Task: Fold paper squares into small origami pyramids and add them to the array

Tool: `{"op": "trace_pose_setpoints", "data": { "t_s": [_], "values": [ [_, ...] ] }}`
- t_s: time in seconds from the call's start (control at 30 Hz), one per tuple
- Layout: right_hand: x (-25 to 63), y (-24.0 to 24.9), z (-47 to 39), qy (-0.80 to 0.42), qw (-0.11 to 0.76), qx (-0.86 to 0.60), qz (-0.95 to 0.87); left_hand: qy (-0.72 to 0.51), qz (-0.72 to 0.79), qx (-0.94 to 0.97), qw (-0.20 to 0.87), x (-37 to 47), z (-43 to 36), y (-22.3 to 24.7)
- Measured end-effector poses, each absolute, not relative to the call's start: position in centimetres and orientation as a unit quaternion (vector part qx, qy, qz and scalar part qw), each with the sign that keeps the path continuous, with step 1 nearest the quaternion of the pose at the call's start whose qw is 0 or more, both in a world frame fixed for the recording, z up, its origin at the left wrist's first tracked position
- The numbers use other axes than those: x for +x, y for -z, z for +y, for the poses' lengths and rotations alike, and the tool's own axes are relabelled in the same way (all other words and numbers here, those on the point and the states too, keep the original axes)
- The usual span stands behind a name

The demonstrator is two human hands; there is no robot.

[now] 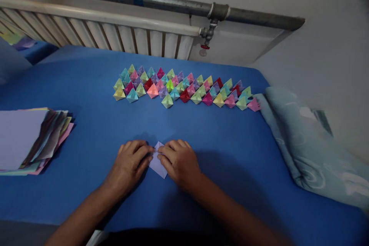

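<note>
A small folded piece of lilac paper [159, 167] lies on the blue surface [115, 127], its corners pointing up and down. My left hand [128, 162] pinches its left edge near the top between thumb and fingers. From the other side my right hand [180, 162] grips the right edge, its fingertips close to the upper corner. The fingers cover parts of both side edges. Beyond my hands, several folded paper pieces [184, 95] in many colours stand in staggered rows.
At the left lies a stack of coloured paper sheets [20, 138]. A folded grey-green blanket [302, 142] rests along the right side. Behind the surface are a white radiator [141, 42] and a metal pipe [178, 5] with a red-handled valve [205, 47].
</note>
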State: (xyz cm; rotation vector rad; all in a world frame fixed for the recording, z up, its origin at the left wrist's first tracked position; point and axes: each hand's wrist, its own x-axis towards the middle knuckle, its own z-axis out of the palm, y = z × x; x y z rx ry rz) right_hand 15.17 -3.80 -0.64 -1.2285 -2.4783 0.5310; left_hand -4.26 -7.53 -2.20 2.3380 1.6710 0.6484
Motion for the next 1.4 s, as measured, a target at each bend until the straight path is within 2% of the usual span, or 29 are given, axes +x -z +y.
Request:
{"op": "trace_pose_setpoints", "data": {
  "t_s": [0.37, 0.6, 0.7, 0.97, 1.07, 1.23, 1.4],
  "values": [
    [15.3, 1.0, -3.5, -0.174, 0.169, -0.431, -0.869, -0.211, 0.489, 0.846, 0.004, -5.6, -8.5, 2.7],
    [14.8, 1.0, -3.1, -0.118, 0.107, -0.435, -0.886, -0.159, 0.475, 0.862, -0.078, -5.4, -10.4, 2.9],
    [14.5, 0.4, -2.5, -0.126, 0.086, -0.44, -0.885, -0.132, 0.473, 0.868, -0.08, -5.3, -10.4, 2.2],
    [14.8, -0.3, -2.1, -0.167, 0.116, -0.452, -0.868, -0.068, 0.448, 0.885, 0.108, -4.1, -3.3, -1.5],
    [15.3, 0.4, -1.9, -0.224, 0.191, -0.457, -0.839, -0.067, 0.433, 0.878, 0.19, -3.6, -1.3, -2.0],
    [16.4, 1.8, -0.7, -0.376, 0.367, -0.457, -0.718, -0.007, 0.46, 0.852, 0.249, -2.4, -0.2, -3.2],
    [17.0, 1.8, -0.1, -0.48, 0.404, -0.453, -0.634, 0.057, 0.538, 0.763, 0.352, -1.6, 0.4, -3.9]
  ]
}}
